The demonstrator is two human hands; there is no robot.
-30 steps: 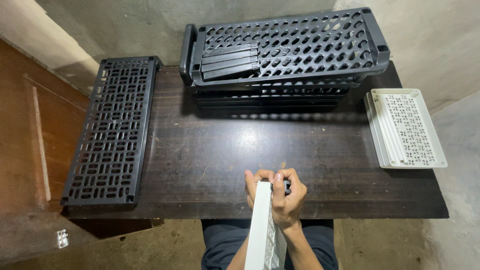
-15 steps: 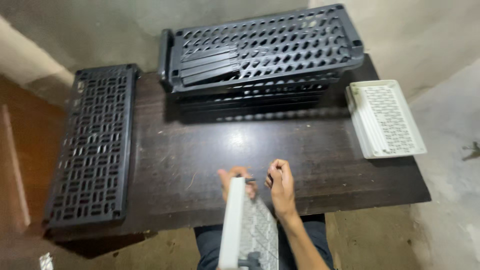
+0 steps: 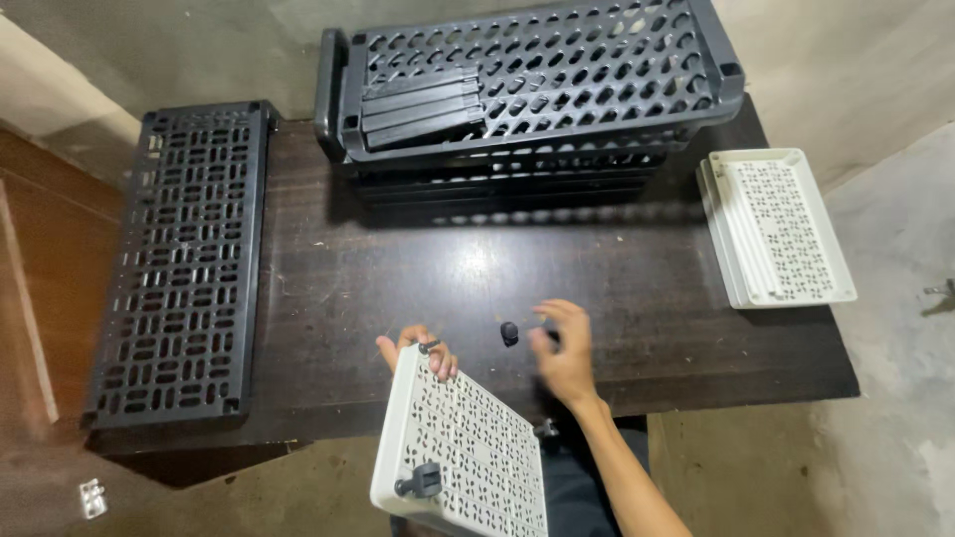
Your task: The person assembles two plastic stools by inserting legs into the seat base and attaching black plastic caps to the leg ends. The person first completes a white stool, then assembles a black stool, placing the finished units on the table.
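Note:
My left hand (image 3: 418, 350) grips the top edge of a white perforated plastic panel (image 3: 468, 447), tilted over the table's front edge; a small black caster wheel (image 3: 422, 481) is fixed near its lower corner. My right hand (image 3: 562, 350) hovers just right of the panel with fingers apart and blurred. A small black wheel piece (image 3: 509, 332) sits just left of its fingertips, and I cannot tell whether it rests on the dark wooden table (image 3: 597, 268).
A stack of black perforated shelf panels (image 3: 557, 89) with black bars on top stands at the back. A long black lattice panel (image 3: 184, 259) lies at the left. White perforated panels (image 3: 781, 227) are stacked at the right edge.
The white panel has turned from edge-on to face-up and tilted left. My right hand has let go of it and moved right, and a small black piece now shows near its fingers.

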